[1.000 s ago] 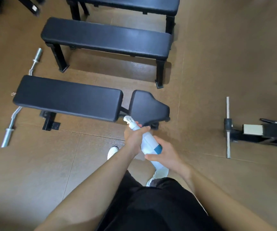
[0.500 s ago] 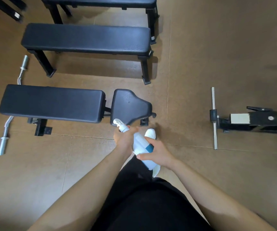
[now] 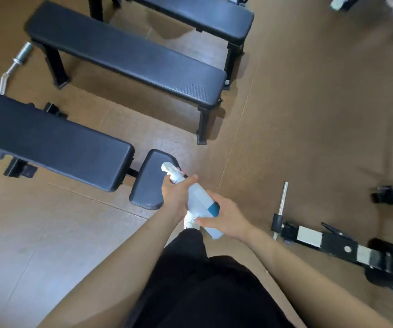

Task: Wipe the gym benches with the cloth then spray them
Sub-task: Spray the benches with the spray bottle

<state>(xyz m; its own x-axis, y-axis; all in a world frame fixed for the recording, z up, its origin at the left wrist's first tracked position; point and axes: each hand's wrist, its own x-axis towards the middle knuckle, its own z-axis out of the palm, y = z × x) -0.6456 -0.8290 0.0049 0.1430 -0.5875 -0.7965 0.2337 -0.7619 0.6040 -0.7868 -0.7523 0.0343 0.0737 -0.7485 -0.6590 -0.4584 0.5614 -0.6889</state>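
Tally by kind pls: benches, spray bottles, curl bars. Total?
benches: 3 (near bench, middle bench, far bench)
spray bottle: 1
curl bar: 1
total: 5

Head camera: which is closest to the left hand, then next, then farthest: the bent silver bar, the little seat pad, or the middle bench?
1. The little seat pad, right beside the left hand holding the spray bottle.
2. The middle bench, farther ahead.
3. The bent silver bar, far off to the left.
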